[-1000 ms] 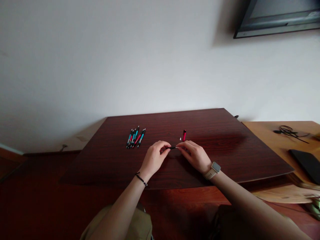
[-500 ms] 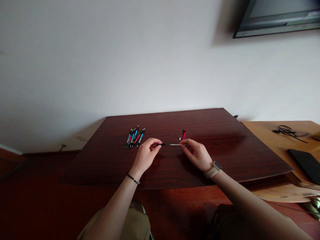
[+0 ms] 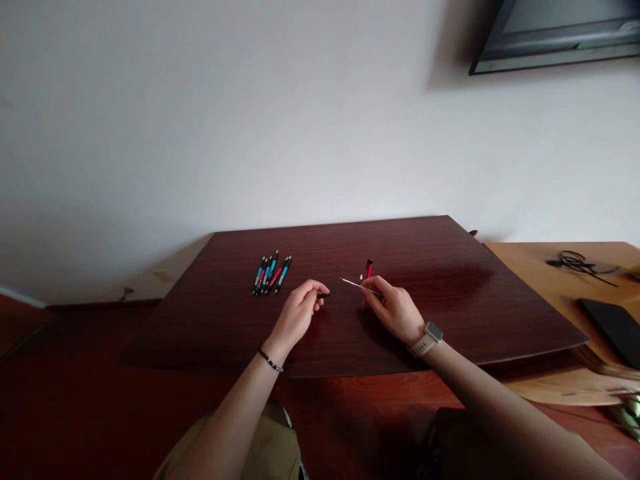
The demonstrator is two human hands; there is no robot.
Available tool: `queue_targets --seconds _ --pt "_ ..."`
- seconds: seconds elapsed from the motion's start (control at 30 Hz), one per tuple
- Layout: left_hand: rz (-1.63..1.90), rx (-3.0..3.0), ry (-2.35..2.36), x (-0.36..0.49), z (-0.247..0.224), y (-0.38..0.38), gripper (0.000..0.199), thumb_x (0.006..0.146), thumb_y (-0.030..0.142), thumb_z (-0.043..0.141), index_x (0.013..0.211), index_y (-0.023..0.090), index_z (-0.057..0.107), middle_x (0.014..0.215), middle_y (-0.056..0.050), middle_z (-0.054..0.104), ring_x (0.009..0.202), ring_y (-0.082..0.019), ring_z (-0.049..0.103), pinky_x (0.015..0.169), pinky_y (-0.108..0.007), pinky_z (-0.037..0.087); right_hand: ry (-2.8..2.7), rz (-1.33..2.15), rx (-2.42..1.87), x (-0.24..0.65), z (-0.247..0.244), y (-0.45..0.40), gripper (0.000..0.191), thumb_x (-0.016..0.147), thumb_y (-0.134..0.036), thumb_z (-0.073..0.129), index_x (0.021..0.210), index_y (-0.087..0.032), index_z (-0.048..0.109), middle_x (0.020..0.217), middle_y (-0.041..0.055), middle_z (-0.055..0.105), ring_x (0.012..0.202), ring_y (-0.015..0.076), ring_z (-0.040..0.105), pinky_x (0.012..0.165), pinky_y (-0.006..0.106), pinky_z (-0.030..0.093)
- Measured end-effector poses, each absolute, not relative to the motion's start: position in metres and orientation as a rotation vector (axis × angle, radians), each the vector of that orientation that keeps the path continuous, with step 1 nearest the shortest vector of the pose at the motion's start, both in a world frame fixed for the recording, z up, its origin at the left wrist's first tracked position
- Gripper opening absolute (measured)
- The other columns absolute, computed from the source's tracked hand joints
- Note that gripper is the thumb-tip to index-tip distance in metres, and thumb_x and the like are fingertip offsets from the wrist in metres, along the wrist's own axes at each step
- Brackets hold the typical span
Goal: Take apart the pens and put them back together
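Note:
My left hand [image 3: 299,308] is closed on a short black pen part [image 3: 324,295], which looks like a pen's grip section; part of it is hidden by the fingers. Opposite, my right hand [image 3: 393,308] pinches a thin pale pen refill [image 3: 351,283], its tip pointing left and slightly up. A gap lies between the refill and the black part. Just beyond my right hand rests a pink pen barrel [image 3: 369,268] with a black clip. A small white piece [image 3: 361,277] lies beside it.
Several blue and pink pens [image 3: 270,273] lie in a cluster at the left of the dark wooden table [image 3: 330,247]. To the right, a lighter table [image 3: 530,267] bears a black cable [image 3: 577,262] and a flat black device [image 3: 610,327]. A screen [image 3: 560,40] hangs on the wall.
The refill and the black part, nearly in line before, are now further out of line. The refill's tip has tilted up, and my left hand has turned and shifted slightly right.

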State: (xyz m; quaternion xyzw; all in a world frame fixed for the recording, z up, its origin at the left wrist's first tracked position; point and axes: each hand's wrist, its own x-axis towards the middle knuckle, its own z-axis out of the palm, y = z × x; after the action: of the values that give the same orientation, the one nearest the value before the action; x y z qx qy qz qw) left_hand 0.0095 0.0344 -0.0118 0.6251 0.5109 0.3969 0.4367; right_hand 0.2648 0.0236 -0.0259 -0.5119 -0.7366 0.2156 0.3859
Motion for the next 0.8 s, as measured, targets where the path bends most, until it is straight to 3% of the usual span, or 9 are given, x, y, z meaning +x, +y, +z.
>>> queue_targets --seconds 0.23,0.4,0.57,0.8 --pt "0.952 1.370 1.154 0.034 -0.009 0.024 0.013 0.089 0.022 0.046 0.083 0.019 0.057 0.071 0.001 0.048 0.064 -0.012 0.041 0.057 -0.023 0.028 -1.862 0.541 -1.298 0.262 -0.025 0.022 0.013 0.106 -0.037 0.059 0.111 -0.026 0.066 0.085 -0.0005 0.078 0.070 0.0188 0.070 0.069 0.028 0.047" --pt "0.982 1.196 0.980 0.041 -0.013 0.024 0.025 0.100 0.039 0.047 0.085 0.019 0.054 0.067 0.005 0.034 0.057 -0.010 0.025 0.053 -0.024 0.020 -1.874 0.489 -1.281 0.259 -0.023 0.020 0.012 0.106 -0.034 0.060 0.113 -0.026 0.065 0.090 0.0015 0.078 0.074 0.0193 0.071 0.070 0.028 0.048" --pt "1.095 1.118 0.862 0.047 -0.010 0.023 0.034 0.101 0.051 0.059 0.093 0.019 0.059 0.070 0.006 0.032 0.059 -0.010 0.024 0.053 -0.023 0.023 -1.856 0.470 -1.253 0.257 -0.020 0.017 0.012 0.105 -0.033 0.060 0.113 -0.026 0.066 0.090 0.0018 0.078 0.073 0.0186 0.071 0.068 0.028 0.048" --pt "1.146 1.112 1.080 0.059 -0.007 0.021 0.036 0.084 0.047 0.084 0.102 0.018 0.073 0.077 0.004 0.042 0.061 -0.008 0.030 0.051 -0.023 0.022 -1.846 0.478 -1.214 0.254 -0.017 0.012 0.009 0.104 -0.031 0.062 0.111 -0.026 0.065 0.086 0.0003 0.078 0.073 0.0177 0.073 0.068 0.026 0.049"
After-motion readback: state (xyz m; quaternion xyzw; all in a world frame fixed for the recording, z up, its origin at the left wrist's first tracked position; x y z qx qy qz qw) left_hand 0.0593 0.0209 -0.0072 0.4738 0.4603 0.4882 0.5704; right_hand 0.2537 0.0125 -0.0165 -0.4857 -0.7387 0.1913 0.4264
